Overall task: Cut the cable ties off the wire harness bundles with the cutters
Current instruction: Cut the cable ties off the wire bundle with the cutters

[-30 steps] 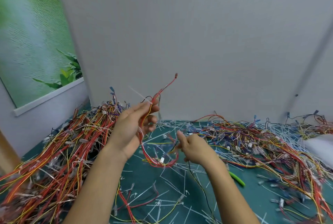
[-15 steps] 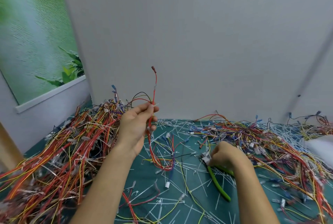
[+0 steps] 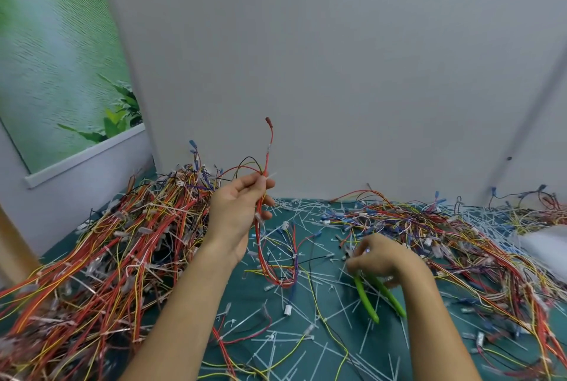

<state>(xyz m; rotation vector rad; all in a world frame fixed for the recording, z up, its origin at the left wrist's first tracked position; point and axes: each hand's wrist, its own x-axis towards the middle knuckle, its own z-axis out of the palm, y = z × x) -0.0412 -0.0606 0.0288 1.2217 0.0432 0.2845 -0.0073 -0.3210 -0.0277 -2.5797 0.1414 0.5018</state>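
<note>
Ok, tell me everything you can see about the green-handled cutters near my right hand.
The cutters have two bright green handles, seemingly plastic-coated, slim and slightly curved, spread apart with their ends pointing toward the camera. The cutting head is hidden under the right hand, which grips the handles' upper ends. They sit low over the teal mat, among loose white cable ties; whether the handles touch the mat cannot be told.

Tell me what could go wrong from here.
1. The white tie sits right at the fingertips of the left hand on the harness, so the cutters could nick a finger or a red wire there.
2. The right hand holds the cutters near their head, above the green handles, so they may slip.
</note>
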